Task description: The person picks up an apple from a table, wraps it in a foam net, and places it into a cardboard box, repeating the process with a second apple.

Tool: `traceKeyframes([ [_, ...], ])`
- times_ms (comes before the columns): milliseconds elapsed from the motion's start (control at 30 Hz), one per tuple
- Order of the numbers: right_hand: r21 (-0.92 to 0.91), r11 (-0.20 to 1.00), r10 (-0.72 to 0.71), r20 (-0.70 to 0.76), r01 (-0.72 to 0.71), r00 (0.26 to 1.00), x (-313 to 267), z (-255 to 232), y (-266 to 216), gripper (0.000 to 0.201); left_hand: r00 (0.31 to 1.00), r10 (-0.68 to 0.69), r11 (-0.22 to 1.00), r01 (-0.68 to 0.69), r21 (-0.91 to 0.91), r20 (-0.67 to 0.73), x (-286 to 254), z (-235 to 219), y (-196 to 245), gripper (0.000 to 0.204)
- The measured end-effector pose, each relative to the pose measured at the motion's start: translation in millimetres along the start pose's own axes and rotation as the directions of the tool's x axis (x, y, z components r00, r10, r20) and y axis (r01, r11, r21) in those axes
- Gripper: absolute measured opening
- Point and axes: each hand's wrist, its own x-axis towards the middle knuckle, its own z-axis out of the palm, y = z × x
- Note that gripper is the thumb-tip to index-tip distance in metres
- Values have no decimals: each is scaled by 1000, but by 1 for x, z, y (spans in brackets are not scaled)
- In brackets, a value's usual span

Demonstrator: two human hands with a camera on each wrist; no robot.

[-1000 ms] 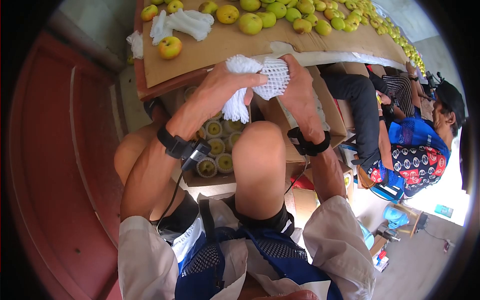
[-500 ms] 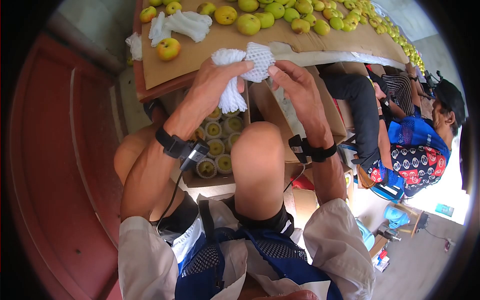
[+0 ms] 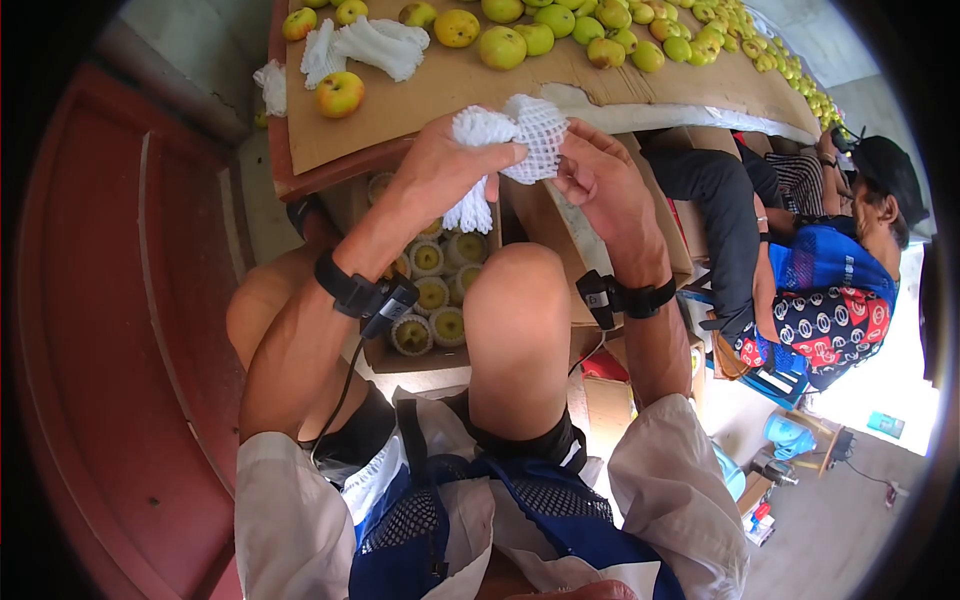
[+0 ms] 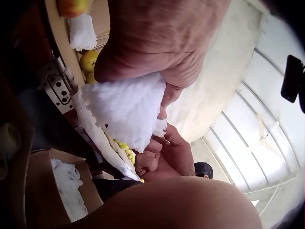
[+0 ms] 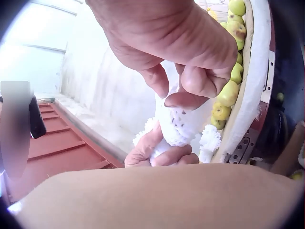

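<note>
My left hand (image 3: 440, 170) grips a bundle of white foam net sleeves (image 3: 468, 208), its thumb across them. One sleeve (image 3: 540, 135) spreads out to the right of that thumb, and my right hand (image 3: 610, 185) pinches its edge. The right wrist view has the fingers of my right hand (image 5: 186, 62) on the netted sleeve (image 5: 176, 124), above my left hand (image 5: 162, 152). White foam (image 4: 126, 107) fills the middle of the left wrist view, under my left hand (image 4: 157, 47).
Apples (image 3: 500, 47) lie on the cardboard-covered table (image 3: 440, 95), with more foam sleeves (image 3: 385, 48) and a single apple (image 3: 340, 94). Below stands a box of sleeved fruit (image 3: 430, 295); an open box (image 3: 560, 235) is beside it. Another person (image 3: 835, 270) sits at the right.
My right hand let the sleeve's far side go, turned, and now pinches its right edge. The bundle shifted left, then back right. The person at the right leaned a little.
</note>
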Motion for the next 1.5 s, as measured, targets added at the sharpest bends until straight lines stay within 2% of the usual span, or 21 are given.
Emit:
traceKeyframes([
  [33,-3,1000,-20,21,20,1000,-2,1,0,16,1000,5,1000,-4,-4,5,-2,0,-2,21],
  [133,-124,986,-124,-80,113,989,-11,15,-4,14,988,25,999,-21,27,-151,-4,0,-7,22],
  [233,-451,861,-340,-170,234,925,-13,29,1,15,949,162,984,-136,115,-269,-5,3,-15,27],
  [333,-568,738,-525,-144,364,839,-10,44,17,19,958,188,980,-168,108,-218,-15,7,-17,24],
  [433,-661,686,-461,-70,305,885,-13,53,21,21,970,170,983,-154,100,-172,-23,4,-11,24],
  [533,-716,618,-477,-11,326,879,-15,55,22,21,978,144,986,-129,103,-154,-20,-5,-14,22],
  [667,-573,749,-425,-34,331,904,-18,53,21,20,974,107,994,-110,-1,-202,-18,-8,-15,21],
  [833,-392,904,-206,-47,171,978,-31,46,1,19,975,21,978,-66,-198,-221,-16,-13,-19,21],
  [933,-262,952,-184,-64,161,981,-32,39,1,16,975,-51,934,-30,-355,-216,-15,-16,-23,21],
  [1033,-98,987,-132,-6,130,991,-26,29,4,14,972,-149,900,57,-433,-183,-14,-21,-22,22],
  [1133,-12,990,-143,-73,143,987,-21,28,8,15,973,-154,887,58,-458,-174,-14,-19,-21,21],
  [1233,-84,984,-169,-124,160,978,-17,25,10,17,984,-108,899,36,-437,-143,-13,-16,-20,22],
  [1333,-143,975,-182,-85,169,980,-20,24,12,21,994,-18,929,-23,-370,-105,-12,-17,-21,21],
  [1433,-143,983,-123,-46,115,991,-25,30,6,24,989,-52,905,-14,-426,-142,-9,-17,-23,22],
  [1500,-204,973,-106,31,110,994,-26,28,10,25,983,-72,866,-22,-499,-168,-7,-17,-23,25],
])
